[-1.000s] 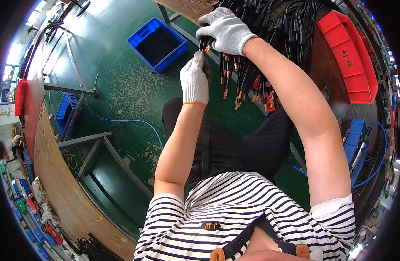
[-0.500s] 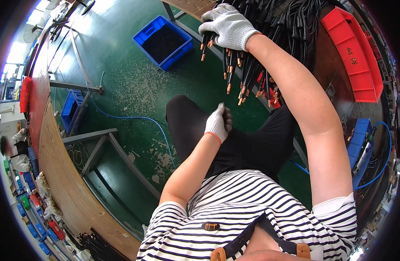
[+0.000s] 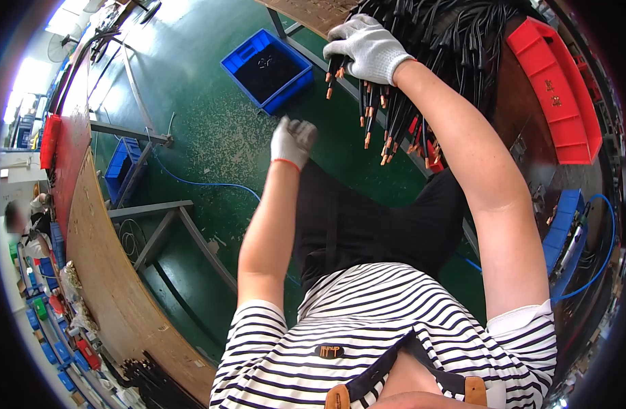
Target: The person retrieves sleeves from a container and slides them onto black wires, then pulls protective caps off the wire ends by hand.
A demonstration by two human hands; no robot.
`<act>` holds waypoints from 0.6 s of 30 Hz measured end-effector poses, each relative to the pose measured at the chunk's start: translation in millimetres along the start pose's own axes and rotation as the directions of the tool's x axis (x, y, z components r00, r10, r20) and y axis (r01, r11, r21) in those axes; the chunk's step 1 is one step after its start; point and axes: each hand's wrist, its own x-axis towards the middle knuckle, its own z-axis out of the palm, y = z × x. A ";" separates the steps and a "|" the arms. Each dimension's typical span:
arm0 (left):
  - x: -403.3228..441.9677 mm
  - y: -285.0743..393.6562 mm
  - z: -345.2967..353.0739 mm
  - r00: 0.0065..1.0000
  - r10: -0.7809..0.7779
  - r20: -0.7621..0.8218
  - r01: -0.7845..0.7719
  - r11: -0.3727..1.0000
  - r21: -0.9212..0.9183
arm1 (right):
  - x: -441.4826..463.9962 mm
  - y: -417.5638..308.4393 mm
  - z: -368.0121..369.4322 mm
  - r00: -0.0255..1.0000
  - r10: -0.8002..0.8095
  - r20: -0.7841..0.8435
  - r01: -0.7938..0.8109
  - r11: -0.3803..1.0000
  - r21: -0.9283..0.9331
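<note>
My right hand (image 3: 371, 48), in a white knitted glove, is closed over some black cables (image 3: 456, 51) at the table edge. Bare copper ends (image 3: 367, 136) of several cables hang past the edge below it. To the left, my gloved left hand (image 3: 294, 142) is raised above the floor, its fingers loosely bent and the thumb apart. I see nothing in it, though its palm side is partly hidden. Just beyond that hand stands a blue bin (image 3: 275, 99) with dark contents. A few small pale bits (image 3: 265, 63) show in or over the bin; I cannot tell which.
A red tray (image 3: 558, 102) lies on the table at right, with a blue tray (image 3: 561, 232) nearer me. Metal table legs (image 3: 156, 238) and a blue hose (image 3: 204, 183) are on the left. Another person (image 3: 37, 225) is at the far left, beyond a wooden tabletop (image 3: 101, 273).
My left hand has moved from over my lap, left and forward toward the blue bin. Small pale bits have appeared at the bin. My right hand stays on the cables.
</note>
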 end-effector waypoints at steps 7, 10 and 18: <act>-17.3 -121.4 -53.5 0.892 -0.319 0.320 0.370 0.923 -0.110 | -0.4 -6.0 -8.2 1.000 -0.018 0.023 0.019 0.999 -0.042; -42.0 -133.7 -30.7 0.941 -0.322 0.099 0.332 0.938 -0.100 | -0.1 -3.0 2.0 1.000 -0.012 -0.003 0.012 0.999 -0.045; -31.1 -124.8 -63.7 0.799 -0.297 0.522 0.411 0.905 -0.114 | 1.5 -3.4 -8.1 0.996 -0.063 0.067 0.064 0.998 -0.017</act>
